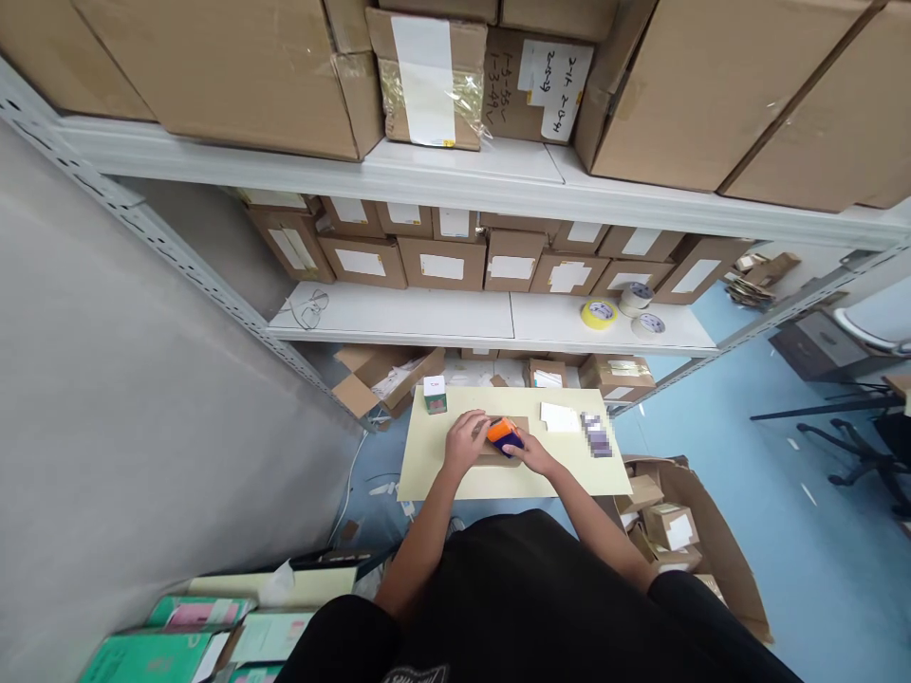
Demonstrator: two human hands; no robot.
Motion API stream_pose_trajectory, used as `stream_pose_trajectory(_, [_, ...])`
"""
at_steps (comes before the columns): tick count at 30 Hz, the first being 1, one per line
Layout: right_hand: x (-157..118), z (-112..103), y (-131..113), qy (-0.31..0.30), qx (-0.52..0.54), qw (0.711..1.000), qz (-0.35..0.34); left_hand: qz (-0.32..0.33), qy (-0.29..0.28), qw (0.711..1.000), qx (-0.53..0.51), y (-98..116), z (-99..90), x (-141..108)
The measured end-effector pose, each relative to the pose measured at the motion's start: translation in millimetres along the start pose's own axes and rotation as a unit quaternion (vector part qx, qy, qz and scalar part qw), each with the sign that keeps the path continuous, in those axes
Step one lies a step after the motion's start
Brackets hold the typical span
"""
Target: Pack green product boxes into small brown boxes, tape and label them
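A small orange and dark blue block-shaped item is in my right hand, its fingers wrapped round the dark lower end. Its exact kind is too small to make out. Beneath it, a flat brown cardboard piece or box lies on the pale yellow table. My left hand is over the cardboard's left edge, fingers bent and apart, with the tips close to the orange end. Whether those fingertips touch the item cannot be seen.
A small white and green box stands at the table's back left. White papers and a blurred-out object lie on the right. Shelves with cartons and tape rolls rise behind. A large carton of boxes is at the right.
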State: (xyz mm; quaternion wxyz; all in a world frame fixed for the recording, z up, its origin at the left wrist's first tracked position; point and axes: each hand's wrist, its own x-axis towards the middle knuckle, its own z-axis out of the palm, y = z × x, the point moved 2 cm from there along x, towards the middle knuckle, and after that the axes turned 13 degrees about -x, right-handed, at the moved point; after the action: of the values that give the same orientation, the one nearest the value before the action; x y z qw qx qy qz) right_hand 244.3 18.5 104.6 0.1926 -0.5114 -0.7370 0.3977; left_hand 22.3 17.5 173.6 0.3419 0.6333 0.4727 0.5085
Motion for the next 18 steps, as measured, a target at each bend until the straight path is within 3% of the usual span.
stream_pose_trajectory(3, [1.0,-3.0,-6.3,-0.015,-0.018,1.0,-0.009,-0.033,0.041,0.998,-0.032,-8.2,-12.4,5.8])
stream_pose_trajectory(7, [7.8,-11.1,-12.5,-0.017,-0.055,0.998,0.002,-0.152,0.08,0.981,-0.088,-37.1,-27.1,10.6])
stream_pose_trajectory(13, [41.6,-14.0,-30.7,0.01,-0.15,0.988,0.021,-0.355,0.144,0.891,-0.243,-96.2,-43.0,-4.0])
stream_pose_trajectory(18, [62.0,-9.5,-42.4,0.023,-0.24,0.969,0.044,-0.39,0.153,0.856,-0.303,-118.3,-41.5,-23.7])
